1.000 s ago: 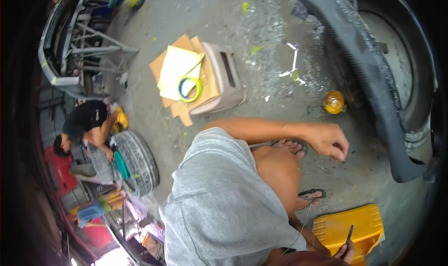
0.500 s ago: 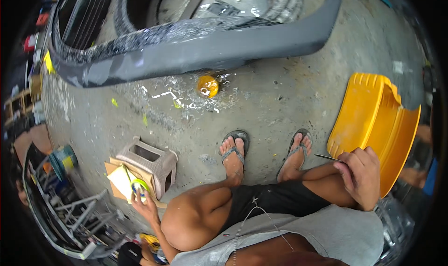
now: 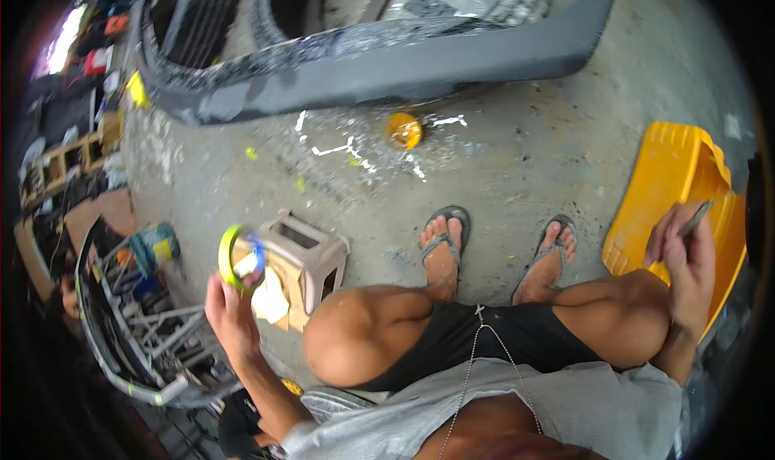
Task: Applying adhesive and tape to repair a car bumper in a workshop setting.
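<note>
My left hand (image 3: pixel 232 310) is closed on the edge of a tape roll (image 3: pixel 225 260), yellow-green with some blue inside the ring. The roll is raised above a piece of cardboard (image 3: pixel 296 306) and a pale yellow sheet (image 3: pixel 272 298), both beside a small greyish plastic stool (image 3: pixel 333 256). My right hand (image 3: pixel 693 258) is up over my right knee, its fingers pinching a thin, narrow blade (image 3: pixel 699 215). The blade's handle, if it has one, is hidden in the fingers. Behind that hand stands an orange-yellow plastic shell (image 3: pixel 642 205).
A long dark grey car bumper (image 3: pixel 387 76) lies across the floor ahead. Near it sits a round amber object (image 3: pixel 404 130) amid white marks. Metal frame parts (image 3: pixel 173 327) and a teal bucket (image 3: pixel 153 246) are at left. Part of another person (image 3: pixel 242 424) shows at lower left.
My left hand has lifted the tape roll up off the sheet and cardboard. My right hand has turned so that the blade points up and right. The whole view has shifted.
</note>
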The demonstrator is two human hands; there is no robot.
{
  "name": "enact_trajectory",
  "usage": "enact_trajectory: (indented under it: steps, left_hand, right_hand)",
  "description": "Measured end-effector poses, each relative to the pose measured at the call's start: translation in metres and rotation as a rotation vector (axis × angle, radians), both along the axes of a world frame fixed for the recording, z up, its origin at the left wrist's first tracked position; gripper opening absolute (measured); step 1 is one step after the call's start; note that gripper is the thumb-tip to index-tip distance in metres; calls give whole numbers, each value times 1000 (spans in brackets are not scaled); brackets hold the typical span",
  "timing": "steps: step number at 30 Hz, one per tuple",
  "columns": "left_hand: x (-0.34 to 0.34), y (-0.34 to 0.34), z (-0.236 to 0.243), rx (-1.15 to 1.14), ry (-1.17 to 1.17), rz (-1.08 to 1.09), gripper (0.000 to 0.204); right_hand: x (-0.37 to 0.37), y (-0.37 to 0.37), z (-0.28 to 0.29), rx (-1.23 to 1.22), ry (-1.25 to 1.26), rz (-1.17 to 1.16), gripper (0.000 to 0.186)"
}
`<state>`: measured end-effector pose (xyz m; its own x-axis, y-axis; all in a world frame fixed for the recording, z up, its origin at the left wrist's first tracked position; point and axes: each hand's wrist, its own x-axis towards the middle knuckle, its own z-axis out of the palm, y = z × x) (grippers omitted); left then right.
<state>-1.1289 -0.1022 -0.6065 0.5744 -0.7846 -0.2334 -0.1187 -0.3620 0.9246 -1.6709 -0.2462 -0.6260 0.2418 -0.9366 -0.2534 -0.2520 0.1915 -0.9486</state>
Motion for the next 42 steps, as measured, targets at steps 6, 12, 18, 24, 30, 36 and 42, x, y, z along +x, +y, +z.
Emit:
enact_trajectory:
  steps: [6, 12, 18, 24, 30, 36, 42]
  left_hand:
    - [-128, -181, -5, 51, 702, -887, 52]
    - [-215, -221, -85, 303, 793, -1261, 45]
    - [-250, -213, -145, 453, 950, -1073, 50]
    - [-226, -220, -207, 411, 1077, -1312, 41]
    - [-188, -214, -221, 421, 712, -1424, 32]
    - [-173, -198, -231, 512, 139, -1663, 40]
    - [-183, -196, -225, 515, -69, -1769, 42]
  right_hand:
    - [34, -85, -40, -402, -189, 125, 52]
    - [64, -19, -86, 1, -685, 41, 39]
    - [31, 1, -103, 26, -250, -70, 36]
    - [37, -14, -124, -155, -228, 159, 34]
    - [-3, -98, -150, -522, 263, -77, 45]
    - [0, -119, -146, -615, 534, 74, 71]
    - [2, -122, -137, -619, 730, 153, 74]
